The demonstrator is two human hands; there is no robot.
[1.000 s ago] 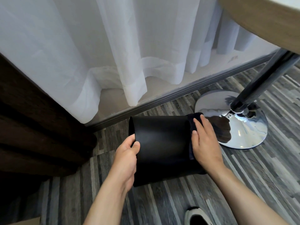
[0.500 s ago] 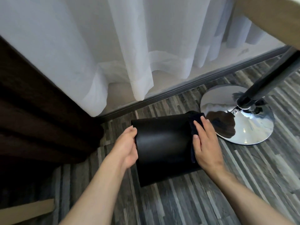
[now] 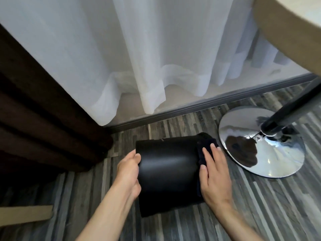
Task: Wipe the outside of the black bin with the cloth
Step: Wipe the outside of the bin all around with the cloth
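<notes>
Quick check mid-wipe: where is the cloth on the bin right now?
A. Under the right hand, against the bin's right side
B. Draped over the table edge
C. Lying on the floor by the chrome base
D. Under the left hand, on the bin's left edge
A. The dark cloth is pressed under the right hand against the right side of the bin; the left hand grips the bin's left edge bare.
</notes>
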